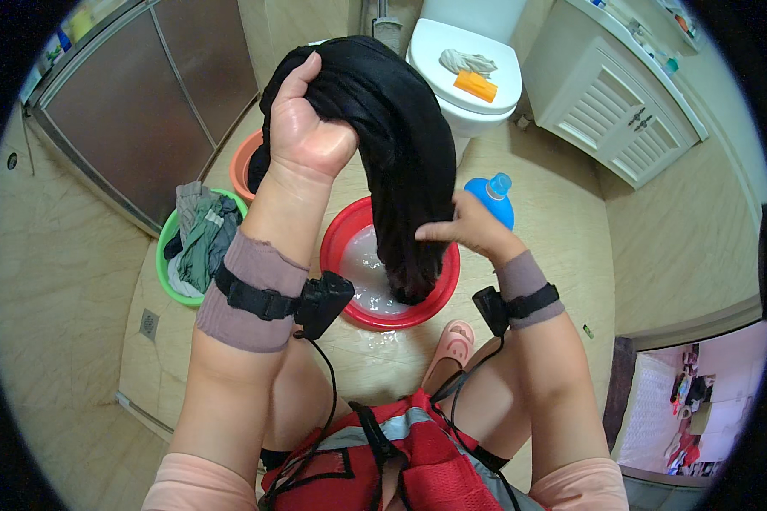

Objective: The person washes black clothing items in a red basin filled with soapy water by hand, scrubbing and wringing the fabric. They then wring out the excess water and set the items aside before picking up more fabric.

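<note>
A long black garment is draped over my raised left hand. My left hand is closed on its upper part, thumb showing and the other fingers mostly hidden under the cloth. One end drops into a red basin of cloudy, sudsy water. Farther down this hanging length, my right hand grips the edge, its thumb across the front and its fingers partly hidden. Behind my left forearm, the garment's other end reaches an orange basin. The exact kind of garment cannot be made out.
A green basin heaped with clothes stands at the left. Right of the red basin is a blue bottle. The toilet at the back carries a grey cloth and an orange packet. A white cabinet is at back right.
</note>
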A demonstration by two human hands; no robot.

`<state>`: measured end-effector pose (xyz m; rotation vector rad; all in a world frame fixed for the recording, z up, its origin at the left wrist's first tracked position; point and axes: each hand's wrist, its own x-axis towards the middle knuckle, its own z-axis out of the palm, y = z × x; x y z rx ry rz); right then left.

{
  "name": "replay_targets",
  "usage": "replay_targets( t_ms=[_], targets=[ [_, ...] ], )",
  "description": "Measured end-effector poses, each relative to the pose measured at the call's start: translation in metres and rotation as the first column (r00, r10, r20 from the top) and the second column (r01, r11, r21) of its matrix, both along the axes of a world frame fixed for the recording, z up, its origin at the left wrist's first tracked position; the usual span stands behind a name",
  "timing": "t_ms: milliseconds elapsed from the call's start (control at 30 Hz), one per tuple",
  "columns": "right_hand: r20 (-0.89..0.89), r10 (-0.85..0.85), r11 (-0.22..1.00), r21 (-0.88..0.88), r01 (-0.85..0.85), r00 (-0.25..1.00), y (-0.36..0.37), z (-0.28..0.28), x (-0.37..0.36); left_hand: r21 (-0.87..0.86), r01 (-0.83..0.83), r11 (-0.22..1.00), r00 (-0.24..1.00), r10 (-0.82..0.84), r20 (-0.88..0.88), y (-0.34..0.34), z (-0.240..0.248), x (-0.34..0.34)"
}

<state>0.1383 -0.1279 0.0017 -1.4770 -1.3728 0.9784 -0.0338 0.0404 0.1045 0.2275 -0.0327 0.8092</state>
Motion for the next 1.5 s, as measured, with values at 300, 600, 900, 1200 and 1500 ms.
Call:
replay_targets(
  t_ms=[300,600,900,1200,1500],
  targets=[
    [0.215,-0.012,0.999,0.052,0.000,0.977,0.026,-0.060,-0.018,0.146,0.284,0.948,0.913,-0.314,0.261,0.015,-0.008,-0.009],
    [0.261,-0.454,0.878,0.292,0.379,0.852,0.031,-0.019,0.008,0.092,-0.048,0.995,0.997,0.043,0.057,0.010,0.009,-0.020],
    [-0.133,-0.462,0.818,0.319,0.479,0.877,-0.001,0.019,0.022,0.009,-0.148,0.989,0.988,0.148,0.047,0.015,0.009,-0.021],
    [-0.229,-0.543,0.777,0.230,0.587,0.808,0.002,0.018,0.020,0.167,0.206,0.964,0.922,-0.249,0.298,0.041,-0.009,-0.033],
    [0.215,-0.262,0.941,-0.160,0.299,0.941,0.004,-0.044,0.048,0.029,0.019,0.999,0.999,-0.020,0.046,-0.001,-0.009,0.001]
  ],
)
